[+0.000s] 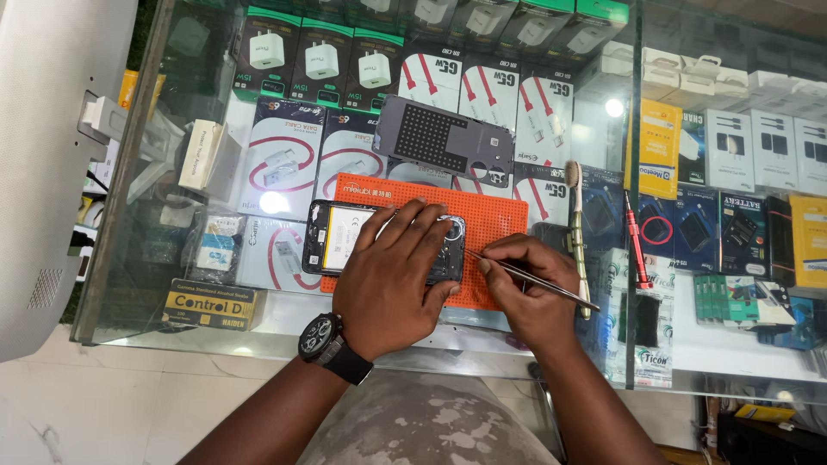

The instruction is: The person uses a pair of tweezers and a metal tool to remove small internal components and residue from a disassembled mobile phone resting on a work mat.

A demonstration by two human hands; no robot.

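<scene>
1. Orange and dotted, a work mat [500, 226] lies on the glass surface [284, 314], near the middle of its front edge.
2. An opened phone [345, 237] lies on the left part of the mat, with its back off and its white battery showing.
3. The left hand [392, 280] lies flat over the right half of the phone, fingers spread, and presses it down. A black watch [326, 338] sits on that wrist.
4. The right hand [525, 288] pinches thin metal tweezers [530, 277] between thumb and fingers. The sharp tip points at the right edge of the phone, close to the left hand's fingertips.
5. The step in hand looks like fine work inside the phone, picking at a tiny part at its right edge. I cannot tell if the tip grips anything.
6. The next move seems to call for a slow, steady tip while the left hand holds the phone down so it cannot slide.
7. A grey back cover [444, 136] lies at the far edge of the mat.
8. A red screwdriver [637, 241] and a pale tool [575, 226] lie on the surface to the right of the mat.
9. Boxes of chargers and cables fill the shelf under the glass.
</scene>
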